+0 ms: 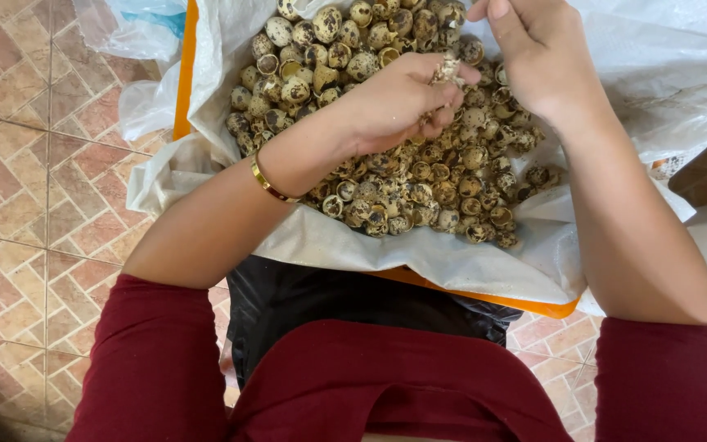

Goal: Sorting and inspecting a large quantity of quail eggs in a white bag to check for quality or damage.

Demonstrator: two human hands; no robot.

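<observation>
Fingertips of your left hand (pixel 394 98) are pinched narrow around a small clump of broken speckled shell pieces (pixel 448 69), which sits at the two o'clock edge of that hand, just above the pile. Your right hand (pixel 538 61) lies just beside it at three o'clock, fingers curled down toward the same clump; whether they grip anything you cannot tell, since the fingertips are hidden behind the knuckles and the upper edge of the view cuts the thumb.

Under both hands spreads the heap of speckled eggshells (pixel 419 188), many of them open half cups, touching your left wrist at its six o'clock side. A gold bangle (pixel 270 183) rings that wrist. The heap rests in a white sack (pixel 419 254) with an orange hem, whose folded lip runs across at six o'clock, close to your lap. Bare sack cloth shows at three o'clock beyond your right forearm and at nine o'clock by the orange stripe. Past that, at nine o'clock, is the tiled floor (pixel 34 180). A black bag (pixel 288 303) sits between the sack's lip and your dark red top (pixel 386 385).
</observation>
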